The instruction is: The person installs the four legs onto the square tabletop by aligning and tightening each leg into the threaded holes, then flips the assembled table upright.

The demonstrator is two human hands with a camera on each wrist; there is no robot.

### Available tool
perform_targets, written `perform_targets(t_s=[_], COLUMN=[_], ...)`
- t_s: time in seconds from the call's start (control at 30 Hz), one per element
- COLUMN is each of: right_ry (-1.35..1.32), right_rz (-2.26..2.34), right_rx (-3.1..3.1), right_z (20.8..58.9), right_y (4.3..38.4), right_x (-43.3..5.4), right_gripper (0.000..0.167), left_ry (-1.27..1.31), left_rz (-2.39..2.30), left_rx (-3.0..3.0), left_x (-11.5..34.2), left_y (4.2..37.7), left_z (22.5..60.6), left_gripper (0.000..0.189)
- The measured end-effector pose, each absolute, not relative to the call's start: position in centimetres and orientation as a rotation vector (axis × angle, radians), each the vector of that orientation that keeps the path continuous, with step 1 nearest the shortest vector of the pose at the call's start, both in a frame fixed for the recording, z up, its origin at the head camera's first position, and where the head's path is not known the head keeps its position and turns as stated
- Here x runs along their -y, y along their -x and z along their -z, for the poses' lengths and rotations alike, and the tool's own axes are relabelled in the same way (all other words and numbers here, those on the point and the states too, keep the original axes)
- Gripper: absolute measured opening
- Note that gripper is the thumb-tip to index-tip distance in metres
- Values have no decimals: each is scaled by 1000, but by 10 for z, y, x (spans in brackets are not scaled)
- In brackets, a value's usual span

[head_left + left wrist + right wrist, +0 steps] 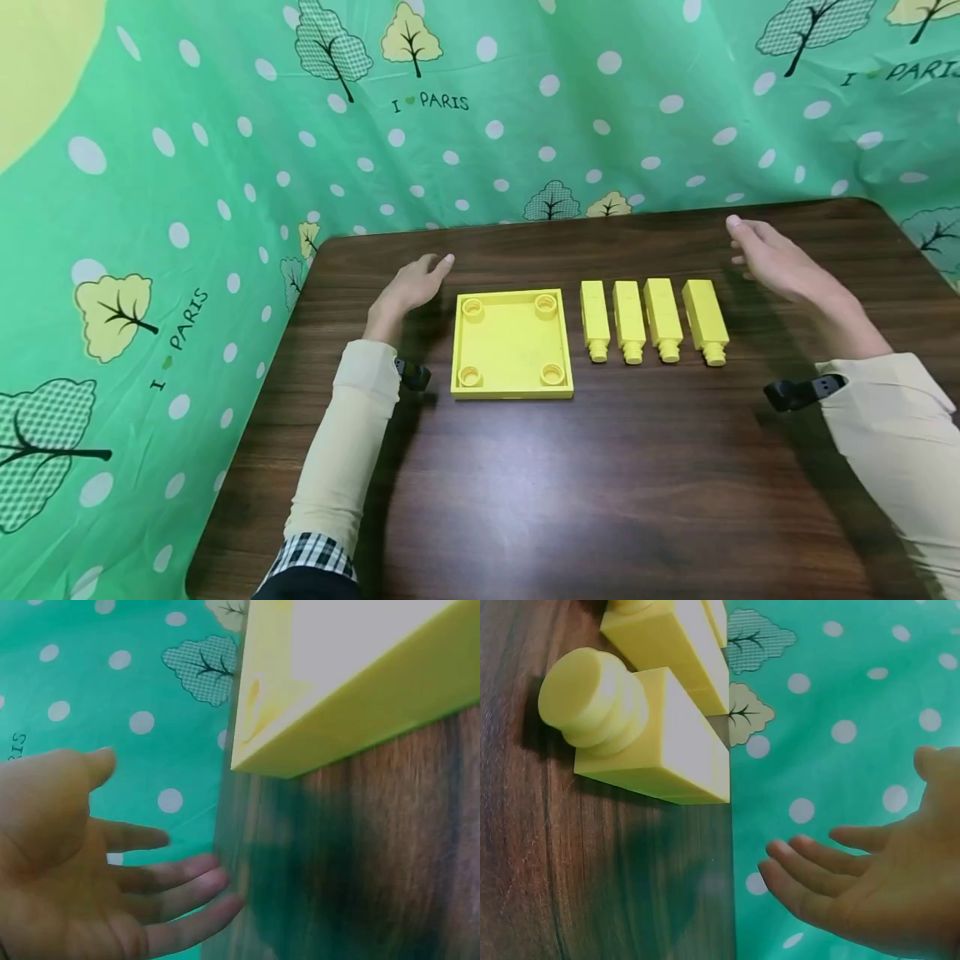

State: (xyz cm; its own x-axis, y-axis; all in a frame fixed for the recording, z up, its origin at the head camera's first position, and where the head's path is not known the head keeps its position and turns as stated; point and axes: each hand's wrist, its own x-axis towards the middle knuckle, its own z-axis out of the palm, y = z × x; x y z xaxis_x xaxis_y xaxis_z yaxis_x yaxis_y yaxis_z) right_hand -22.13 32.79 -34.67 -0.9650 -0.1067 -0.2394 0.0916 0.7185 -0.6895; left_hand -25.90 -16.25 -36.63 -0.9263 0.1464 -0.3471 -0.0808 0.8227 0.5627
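Observation:
A square yellow tray-like board (pixel 512 340) with a raised rim lies on the dark table, a round socket in each corner. Right of it several yellow square-sided legs (pixel 662 321) lie in a row, their round threaded ends toward me. My left hand (pixel 408 292) is left of the board, apart from it, with its fingers loosely extended and nothing held. To the right of the row my right hand (pixel 780 258) hovers with relaxed fingers, holding nothing. In the right wrist view the outermost leg (pixel 652 739) shows its ringed round end.
The dark wood-grain table (pixel 540 500) has rounded far corners. A green cloth (pixel 480 158) with white dots and trees hangs along its back and left sides. Black wrist cameras sit at both cuffs, the right one (pixel 802 392) close above the table.

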Motion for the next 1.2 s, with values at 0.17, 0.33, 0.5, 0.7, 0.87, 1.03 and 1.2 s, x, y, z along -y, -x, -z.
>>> perform_targets(t_s=[0.17, 0.33, 0.5, 0.7, 0.87, 1.03, 1.2], right_ry=[11, -1, -1, 9, 11, -14, -19], right_rz=[1219, 1271, 1288, 1248, 1212, 1207, 1176], right_rx=[-2481, -2326, -2237, -2205, -2149, -2131, -2188], right_z=[349, 355, 362, 368, 371, 375, 379], right_y=[225, 223, 218, 212, 209, 207, 204], right_x=[-330, -335, -338, -338, -337, -335, -333], right_gripper=[90, 93, 94, 97, 99, 101, 102], left_ry=[-11, 34, 40, 10, -2, -24, -39], left_rz=[-999, -1109, -1154, -1117, -1148, -1197, -1228], left_rx=[-2437, -2299, -2159, -2065, -2028, -1968, -1919], left_x=[164, 160, 155, 154, 156, 160, 164], left_y=[253, 248, 245, 242, 239, 238, 238], left_z=[373, 381, 383, 386, 388, 389, 391], left_gripper=[77, 66, 54, 67, 74, 81, 84])
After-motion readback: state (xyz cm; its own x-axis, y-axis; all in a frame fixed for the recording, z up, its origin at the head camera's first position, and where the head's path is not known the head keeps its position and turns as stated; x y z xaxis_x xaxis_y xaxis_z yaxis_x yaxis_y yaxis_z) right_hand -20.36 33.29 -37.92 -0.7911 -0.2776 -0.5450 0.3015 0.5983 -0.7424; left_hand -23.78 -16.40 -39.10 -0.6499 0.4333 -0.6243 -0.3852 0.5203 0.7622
